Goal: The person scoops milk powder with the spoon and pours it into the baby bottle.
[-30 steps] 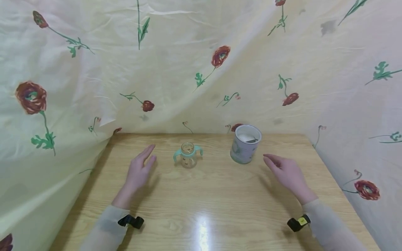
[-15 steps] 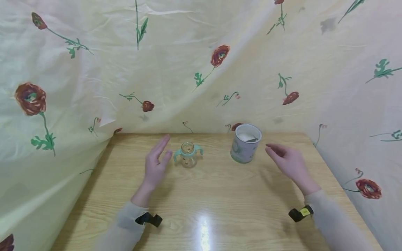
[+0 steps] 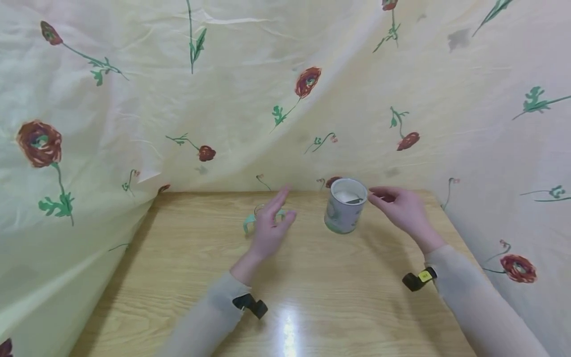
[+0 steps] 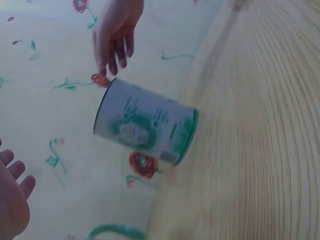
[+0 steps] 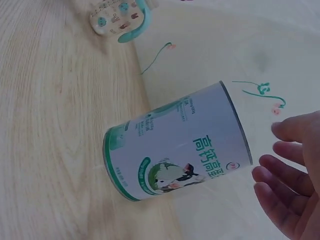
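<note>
An open milk powder can (image 3: 342, 216), white with a green bottom band, stands upright on the table. A dark, thin item (image 3: 355, 201) shows inside its mouth. My right hand (image 3: 403, 208) is at the can's right rim, fingers loosely bent; in the right wrist view the fingertips (image 5: 265, 172) are close to the rim, and contact is unclear. To the left of the can, my left hand (image 3: 270, 225) hovers with fingers extended, holding nothing. It mostly hides a clear baby bottle (image 5: 115, 17) with mint handles, one handle (image 3: 248, 223) showing beside the hand.
The wooden table (image 3: 178, 263) ends at a flowered cloth (image 3: 241, 99) that hangs behind and along both sides. A bright glare spot lies on the near part of the tabletop.
My left hand has moved right, from left of the bottle to in front of it, towards the can. My right hand has risen and come closer to the can's rim. Can and bottle stay put.
</note>
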Demonstrator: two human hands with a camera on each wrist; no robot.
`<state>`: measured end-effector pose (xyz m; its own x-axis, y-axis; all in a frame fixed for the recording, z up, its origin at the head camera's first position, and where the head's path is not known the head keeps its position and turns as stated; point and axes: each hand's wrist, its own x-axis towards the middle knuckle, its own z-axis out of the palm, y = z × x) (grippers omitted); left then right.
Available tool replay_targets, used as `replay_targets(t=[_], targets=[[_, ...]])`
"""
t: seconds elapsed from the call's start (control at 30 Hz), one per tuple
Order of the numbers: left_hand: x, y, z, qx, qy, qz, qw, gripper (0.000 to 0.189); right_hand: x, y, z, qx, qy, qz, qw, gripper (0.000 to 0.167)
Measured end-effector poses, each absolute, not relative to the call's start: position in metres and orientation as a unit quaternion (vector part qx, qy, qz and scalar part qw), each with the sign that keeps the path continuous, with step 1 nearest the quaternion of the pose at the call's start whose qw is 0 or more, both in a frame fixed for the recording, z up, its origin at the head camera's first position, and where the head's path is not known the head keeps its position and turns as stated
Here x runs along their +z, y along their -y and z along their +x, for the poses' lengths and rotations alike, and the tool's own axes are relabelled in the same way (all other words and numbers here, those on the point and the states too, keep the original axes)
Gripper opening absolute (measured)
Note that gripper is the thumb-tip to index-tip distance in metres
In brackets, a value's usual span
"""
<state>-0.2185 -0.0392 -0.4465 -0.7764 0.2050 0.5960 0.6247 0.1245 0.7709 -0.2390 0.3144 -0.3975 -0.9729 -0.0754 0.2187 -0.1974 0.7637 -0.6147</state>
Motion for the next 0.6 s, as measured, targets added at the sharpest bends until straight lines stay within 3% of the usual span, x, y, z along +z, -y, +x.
replay_targets(t=[0.17, 0.3, 0.43, 0.6], targets=[[-0.447, 0.001, -0.227, -0.624, 0.734, -0.247, 0.104, 0.064, -0.387, -0.311, -0.249, 0.305, 0.948, 0.082, 0.041, 0.049], [-0.452, -0.028, -0.238, -0.619, 0.761, -0.188, 0.037, 0.081, -0.379, -0.304, -0.260, 0.272, 0.958, 0.090, 0.008, 0.048], [-0.455, -0.053, -0.251, -0.582, 0.796, -0.163, 0.015, 0.097, -0.372, -0.297, -0.269, 0.226, 0.968, 0.101, -0.034, 0.045], [-0.454, -0.077, -0.268, -0.559, 0.808, -0.182, 0.030, 0.107, -0.363, -0.285, -0.275, 0.171, 0.976, 0.101, -0.086, 0.045]])
